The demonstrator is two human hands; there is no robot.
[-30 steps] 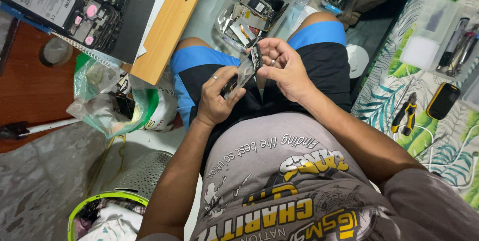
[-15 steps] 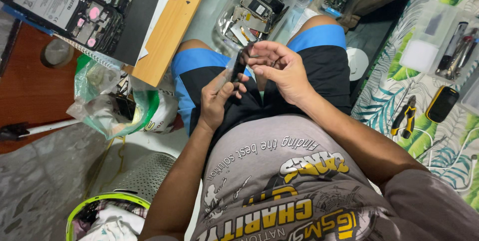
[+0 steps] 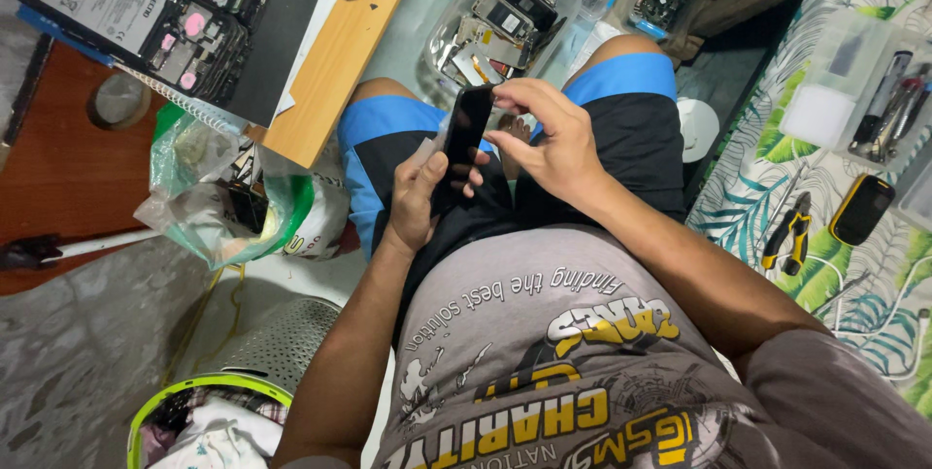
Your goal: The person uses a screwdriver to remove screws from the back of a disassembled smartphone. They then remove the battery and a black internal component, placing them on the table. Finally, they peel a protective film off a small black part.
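Note:
I sit with both hands over my lap. My left hand grips the lower end of a black smartphone, thumb across its dark screen. My right hand pinches the phone's top edge with its fingertips. The phone stands tilted, screen toward me, above my blue and black shorts. A thin clear film or sleeve shows along the phone's left side.
A clear plastic box of phone parts sits on the floor by my knees. A wooden table at left carries an opened device and a notebook. Plastic bags hang below it. Pliers and a tool tray lie on the leaf-patterned cloth at right.
The phone has turned from a flat, edge-on hold to upright with its dark screen facing me. My right hand has shifted to its top edge; my left has slid down to its lower end.

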